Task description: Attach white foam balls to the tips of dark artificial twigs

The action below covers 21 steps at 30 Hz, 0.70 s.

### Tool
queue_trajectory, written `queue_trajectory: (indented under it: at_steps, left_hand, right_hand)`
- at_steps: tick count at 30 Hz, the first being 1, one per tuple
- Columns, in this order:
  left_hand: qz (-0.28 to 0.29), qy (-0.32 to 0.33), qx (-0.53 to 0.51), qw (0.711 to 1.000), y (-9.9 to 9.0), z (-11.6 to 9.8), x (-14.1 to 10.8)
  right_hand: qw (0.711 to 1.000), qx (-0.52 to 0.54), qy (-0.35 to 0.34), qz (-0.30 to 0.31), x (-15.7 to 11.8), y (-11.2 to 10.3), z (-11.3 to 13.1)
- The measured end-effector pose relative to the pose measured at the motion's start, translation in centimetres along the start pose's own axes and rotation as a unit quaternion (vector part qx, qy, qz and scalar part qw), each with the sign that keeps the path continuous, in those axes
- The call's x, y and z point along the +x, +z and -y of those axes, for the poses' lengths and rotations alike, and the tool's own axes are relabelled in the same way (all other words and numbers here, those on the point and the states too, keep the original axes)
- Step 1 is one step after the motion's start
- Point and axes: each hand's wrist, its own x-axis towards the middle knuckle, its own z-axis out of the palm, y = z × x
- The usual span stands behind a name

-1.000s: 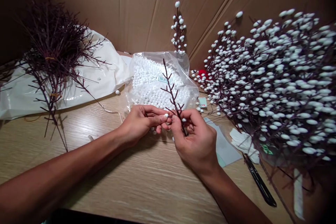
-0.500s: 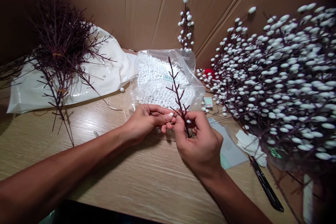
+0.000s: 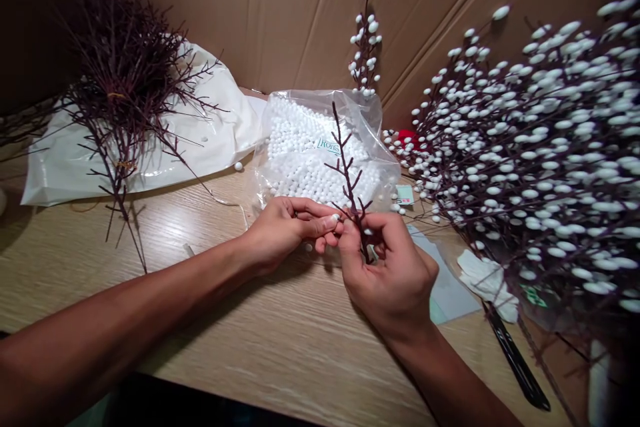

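Note:
Upright in front of the bead bag stands a bare dark brown twig (image 3: pixel 345 163), its lower part pinched by my right hand (image 3: pixel 387 263). My left hand (image 3: pixel 295 227) meets it from the left, thumb and finger closed on a small white bead (image 3: pixel 335 217) beside a side shoot of the twig. Another white bead shows between the twig and my right fingers. Just behind my hands lies a clear plastic bag (image 3: pixel 320 147) full of white beads.
Bare dark twigs (image 3: pixel 125 80) lie on a white plastic bag (image 3: pixel 215 127) at the left. Many white-tipped branches (image 3: pixel 540 147) fill the right. A black-handled tool (image 3: pixel 517 360) and crumpled tissue (image 3: pixel 487 280) lie near the right edge. Cardboard (image 3: pixel 290 13) stands behind.
The whole view has shifted slightly, so most things appear a little further right. Both hands keep their hold, and the left fingertips stay close to the twig.

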Motion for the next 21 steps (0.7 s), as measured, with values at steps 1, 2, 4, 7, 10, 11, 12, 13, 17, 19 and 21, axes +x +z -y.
queue_trajectory:
  at_steps: [1, 2, 4, 7, 10, 11, 12, 13, 17, 19, 21]
  left_hand:
    - [-0.001, -0.002, 0.002, 1.0, 0.0, 0.0, 0.0]
    - [-0.001, -0.004, 0.003, 1.0, 0.0, 0.0, 0.1]
    - [-0.001, -0.005, 0.0, 1.0, 0.0, 0.1, 0.1]
    - [0.002, -0.003, -0.012, 1.0, 0.0, 0.2, 0.2]
    - [0.001, 0.0, -0.027, 1.0, 0.1, 0.2, 0.2]
    - [0.001, 0.001, -0.03, 1.0, 0.1, 0.2, 0.1]
    - [0.001, 0.0, -0.033, 0.999, 0.1, 0.2, 0.1]
    - [0.002, 0.0, -0.034, 0.999, 0.1, 0.1, 0.1]
    - [0.006, -0.006, -0.029, 1.0, 0.1, 0.1, 0.1]
    - [0.011, -0.016, -0.031, 0.999, 0.1, 0.3, 0.0]
    - [0.018, -0.023, -0.045, 0.999, 0.3, 0.4, -0.1]
  right_hand:
    - [1.0, 0.001, 0.0, 0.0, 0.0, 0.0, 0.0]
    - [1.0, 0.002, -0.001, 0.0, 0.0, 0.0, -0.1]
    - [1.0, -0.002, -0.004, -0.003, -0.1, 0.1, -0.2]
    - [1.0, -0.008, -0.003, -0.011, -0.2, 0.3, -0.4]
    - [0.999, -0.009, -0.012, -0.028, -0.3, 0.5, -0.5]
    - [0.999, -0.01, -0.018, -0.034, -0.3, 0.6, -0.5]
    - [0.999, -0.012, -0.022, -0.04, -0.3, 0.6, -0.5]
    - [0.999, -0.014, -0.026, -0.044, -0.3, 0.7, -0.6]
    - [0.997, -0.016, -0.04, -0.057, -0.3, 1.0, -0.7]
    - [0.996, -0.023, -0.056, -0.069, -0.3, 1.1, -0.9]
    - [0.993, -0.036, -0.079, -0.078, -0.2, 1.2, -1.0]
